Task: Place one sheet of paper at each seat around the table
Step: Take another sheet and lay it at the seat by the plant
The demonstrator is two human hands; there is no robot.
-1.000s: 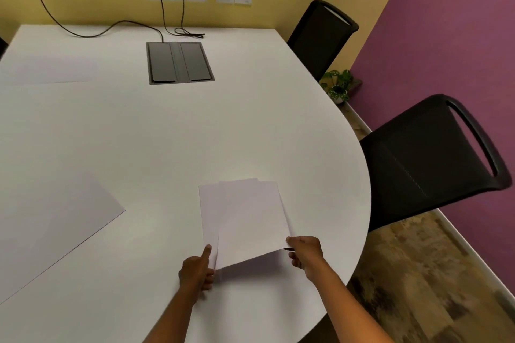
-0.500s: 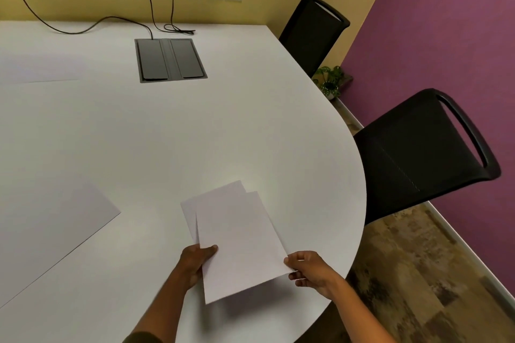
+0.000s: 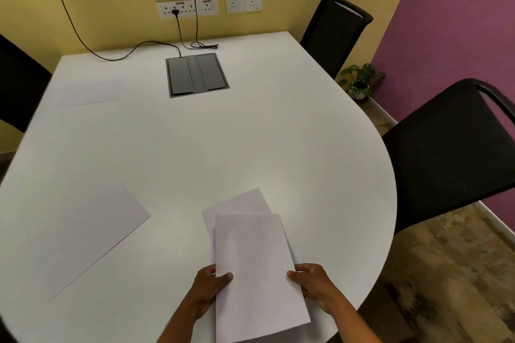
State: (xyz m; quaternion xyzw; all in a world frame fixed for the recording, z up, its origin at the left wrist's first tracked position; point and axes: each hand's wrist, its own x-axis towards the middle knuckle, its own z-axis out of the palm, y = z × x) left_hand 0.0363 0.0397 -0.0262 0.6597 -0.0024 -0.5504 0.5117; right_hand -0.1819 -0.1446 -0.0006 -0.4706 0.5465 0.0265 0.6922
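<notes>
I hold two white sheets over the near end of the white table (image 3: 250, 133). My left hand (image 3: 210, 285) grips the left edge of the top sheet (image 3: 256, 273), with the thumb on its face. My right hand (image 3: 313, 284) pinches its right edge. A second sheet (image 3: 237, 203) fans out from under the top one, angled to the left. One placed sheet (image 3: 92, 234) lies flat at the near left. Another sheet (image 3: 89, 93) lies at the far left by a chair.
Black chairs stand at the right (image 3: 451, 147), far right (image 3: 334, 33) and far left (image 3: 19, 83). A grey cable box (image 3: 196, 74) is set in the table's far middle, with cables (image 3: 117, 56) running to wall sockets. A small plant (image 3: 358, 83) sits by the purple wall.
The sheets have come closer to me and the top one has turned upright. My left thumb now lies on the top sheet. The camera has tilted up, showing the screen and the left chair.
</notes>
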